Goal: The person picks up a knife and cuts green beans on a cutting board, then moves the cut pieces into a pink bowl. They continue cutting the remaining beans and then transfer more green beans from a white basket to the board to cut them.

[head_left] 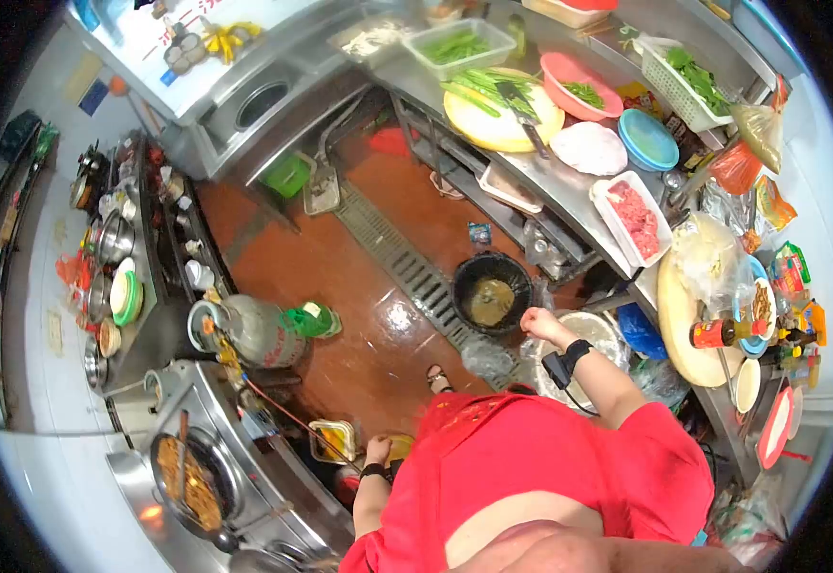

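My left hand (378, 449) hangs low beside my body, its fingers curled. It is near a tray with yellow contents (332, 441) and another yellow container (401, 446). Whether it holds anything is too small to tell. My right hand (537, 323) is held out with its fingers curled in and nothing visible in them. Just beyond it a black bucket (458, 298) with murky liquid stands on the floor. Below the right forearm sits a large whitish tub (609, 334). A black strap with a small device (559, 369) is round my right wrist.
A wok (192, 482) with brown food and a spatula sits on the stove at lower left. Behind it stands a gas cylinder (262, 331). A drain grate (388, 253) crosses the wet floor. The right counter holds a cutting board (474, 132) with greens and a cleaver, and a meat tray (632, 222).
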### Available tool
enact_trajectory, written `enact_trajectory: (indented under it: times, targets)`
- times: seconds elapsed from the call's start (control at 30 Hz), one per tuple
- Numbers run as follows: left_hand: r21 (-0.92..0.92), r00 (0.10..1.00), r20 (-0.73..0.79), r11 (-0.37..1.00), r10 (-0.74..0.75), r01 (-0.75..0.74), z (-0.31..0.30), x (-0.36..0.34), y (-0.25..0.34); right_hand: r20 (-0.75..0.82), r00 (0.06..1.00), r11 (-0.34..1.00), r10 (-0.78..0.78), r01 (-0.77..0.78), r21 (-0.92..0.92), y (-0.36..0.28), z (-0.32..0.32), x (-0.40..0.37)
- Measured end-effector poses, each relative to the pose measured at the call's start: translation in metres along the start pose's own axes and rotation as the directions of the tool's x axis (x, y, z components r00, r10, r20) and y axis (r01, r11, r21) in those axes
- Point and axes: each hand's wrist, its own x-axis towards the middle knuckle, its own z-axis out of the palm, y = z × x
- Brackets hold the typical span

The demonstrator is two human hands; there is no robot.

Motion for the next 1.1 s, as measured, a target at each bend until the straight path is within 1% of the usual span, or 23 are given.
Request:
enact_trajectory:
  times: [0.03,0.07,0.13,0.17,0.2,0.27,0.3,0.37,0.43,0.5,0.53,0.57,0.63,0.67,0.7,0.77,0.87,0.93,0.97,1.0,1.03,1.07,1.1]
  targets:
    - [-0.027,0.998,-0.056,0.999,0.042,-0.043,-0.014,0.025,-0.009,0.026,0.997,0.992,0.069,-0.071,0.101,-0.012,0.006,0.003]
    - [-0.213,0.996,-0.034,0.974,-0.084,0.075,-0.029,0.046,-0.003,0.010,0.997,0.991,0.081,-0.081,0.106,-0.020,0.005,0.007]
    - [-0.083,0.982,-0.186,0.996,0.020,-0.036,-0.066,0.088,0.009,-0.121,0.950,0.946,-0.288,0.262,-0.193,-0.038,0.000,0.024]
    - [-0.019,0.963,-0.262,0.997,0.068,-0.075,-0.082,0.107,0.021,-0.150,0.944,0.940,-0.294,0.258,-0.222,-0.061,-0.011,0.025]
    - [-0.007,0.963,-0.258,0.996,0.083,-0.088,-0.094,0.128,0.031,-0.212,0.935,0.952,-0.282,0.246,-0.184,-0.072,-0.020,0.036]
    - [-0.154,0.979,-0.192,0.987,-0.071,0.042,-0.117,0.168,0.055,-0.360,0.890,0.959,-0.279,0.236,-0.159,-0.090,-0.042,0.059]
    - [-0.141,0.980,-0.193,0.990,-0.054,0.027,-0.126,0.180,0.073,-0.447,0.846,0.956,-0.289,0.234,-0.175,-0.102,-0.056,0.070]
    - [-0.026,0.988,-0.109,0.993,0.110,-0.113,-0.149,0.172,0.136,-0.566,0.787,0.969,-0.243,0.170,-0.180,-0.134,-0.089,0.087]
    - [0.226,0.966,-0.007,0.941,0.259,-0.251,-0.164,0.194,0.161,-0.722,0.637,0.960,-0.271,0.127,-0.249,-0.149,-0.113,0.118]
    - [0.309,0.979,0.149,0.934,0.137,-0.177,-0.182,0.222,0.180,-0.800,0.544,0.963,-0.254,0.060,-0.264,-0.177,-0.139,0.141]
    - [0.340,0.977,0.153,0.920,0.151,-0.195,-0.178,0.249,0.160,-0.814,0.478,0.939,-0.331,0.086,-0.332,-0.177,-0.152,0.160]
    - [0.361,0.973,0.161,0.908,0.164,-0.212,-0.174,0.279,0.144,-0.824,0.472,0.946,-0.312,0.079,-0.313,-0.178,-0.165,0.174]
    - [0.385,0.977,0.146,0.900,0.157,-0.202,-0.195,0.308,0.149,-0.876,0.421,0.939,-0.236,-0.134,-0.317,-0.187,-0.180,0.203]
    - [0.386,0.981,0.123,0.903,0.153,-0.189,-0.212,0.319,0.163,-0.865,0.486,0.931,-0.125,-0.245,-0.272,-0.199,-0.189,0.213]
    - [0.381,0.982,0.109,0.906,0.152,-0.182,-0.229,0.333,0.178,-0.876,0.471,0.936,-0.108,-0.250,-0.250,-0.210,-0.199,0.222]
    - [0.368,0.981,0.097,0.910,0.168,-0.192,-0.255,0.361,0.210,-0.820,0.572,0.892,0.027,-0.385,-0.239,-0.219,-0.211,0.227]
    - [0.346,0.972,0.120,0.909,0.203,-0.233,-0.268,0.390,0.286,-0.843,0.535,0.823,0.056,-0.503,-0.265,-0.214,-0.220,0.251]
    - [0.067,0.945,0.268,0.975,0.189,-0.214,-0.288,0.356,0.399,-0.819,0.555,0.825,0.149,-0.526,-0.206,-0.218,-0.226,0.258]
    - [0.191,0.928,0.289,0.935,0.237,-0.299,-0.280,0.411,0.401,-0.827,0.536,0.817,0.170,-0.546,-0.186,-0.221,-0.230,0.257]
    - [0.311,0.906,0.317,0.872,0.279,-0.378,-0.269,0.461,0.401,-0.784,0.601,0.830,0.157,-0.510,-0.224,-0.224,-0.232,0.253]
    - [0.358,0.869,0.325,0.802,0.373,-0.478,-0.267,0.472,0.435,-0.737,0.660,0.846,0.146,-0.469,-0.253,-0.224,-0.231,0.252]
    - [0.398,0.818,0.339,0.717,0.465,-0.572,-0.264,0.465,0.502,-0.816,0.576,0.868,0.048,-0.427,-0.251,-0.220,-0.226,0.252]
    - [0.308,0.717,0.374,0.650,0.588,-0.694,-0.261,0.454,0.560,-0.824,0.562,0.864,0.077,-0.451,-0.226,-0.228,-0.226,0.242]
